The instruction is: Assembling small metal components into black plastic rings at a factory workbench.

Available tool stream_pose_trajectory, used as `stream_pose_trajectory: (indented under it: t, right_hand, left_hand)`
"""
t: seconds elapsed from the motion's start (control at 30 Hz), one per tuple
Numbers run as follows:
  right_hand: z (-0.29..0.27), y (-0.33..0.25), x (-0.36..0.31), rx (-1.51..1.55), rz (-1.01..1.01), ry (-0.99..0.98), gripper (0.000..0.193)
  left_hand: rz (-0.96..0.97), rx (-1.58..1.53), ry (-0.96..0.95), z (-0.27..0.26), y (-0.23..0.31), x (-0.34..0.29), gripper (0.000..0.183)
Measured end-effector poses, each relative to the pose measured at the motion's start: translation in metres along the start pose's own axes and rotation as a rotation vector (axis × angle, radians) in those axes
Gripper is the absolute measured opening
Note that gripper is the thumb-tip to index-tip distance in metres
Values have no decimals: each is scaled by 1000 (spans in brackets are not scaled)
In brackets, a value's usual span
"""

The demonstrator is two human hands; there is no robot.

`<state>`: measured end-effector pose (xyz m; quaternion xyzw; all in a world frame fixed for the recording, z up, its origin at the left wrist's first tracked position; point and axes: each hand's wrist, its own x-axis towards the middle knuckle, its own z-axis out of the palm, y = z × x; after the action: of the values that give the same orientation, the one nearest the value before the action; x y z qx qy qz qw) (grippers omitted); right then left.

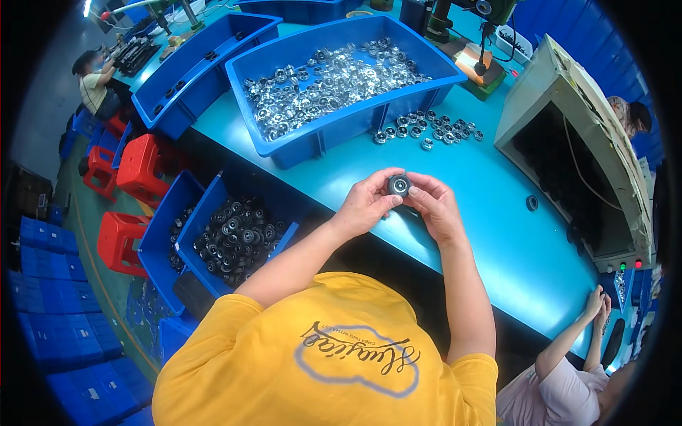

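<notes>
Between my two hands I hold a small black wheel (399,185) with a shiny metal centre, just above the near edge of the teal table (341,186). My left hand (367,204) grips it from the left with thumb and fingers. From the right, the fingers and thumb of my right hand (435,207) close on the same wheel. Beyond my hands, several clear-and-silver wheel hubs (428,144) lie loose on the table. More of them fill a large blue bin (284,150) behind. A black ring (532,203) lies to the right.
A beige machine (568,92) with a dark opening stands at right. Blue bins hold black wheels (238,238) at my left, near red stools (122,243). A co-worker in a pale shirt (568,394) sits lower right; another person (92,85) is far left. A drill press (490,35) stands behind.
</notes>
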<state>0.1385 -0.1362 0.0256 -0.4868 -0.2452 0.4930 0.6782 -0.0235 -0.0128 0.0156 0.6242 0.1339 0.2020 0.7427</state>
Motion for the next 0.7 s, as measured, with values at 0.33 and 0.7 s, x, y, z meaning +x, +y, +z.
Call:
stream_pose_trajectory:
  t: [0.33, 0.7]
  right_hand:
    - [-1, 1, 2, -37, 13, 28, 32]
    - [-6, 3, 2, -200, -34, 58, 30]
  left_hand:
    - [89, 51, -16, 3, -5, -1, 57]
    - [212, 463, 5, 8, 4, -2, 57]
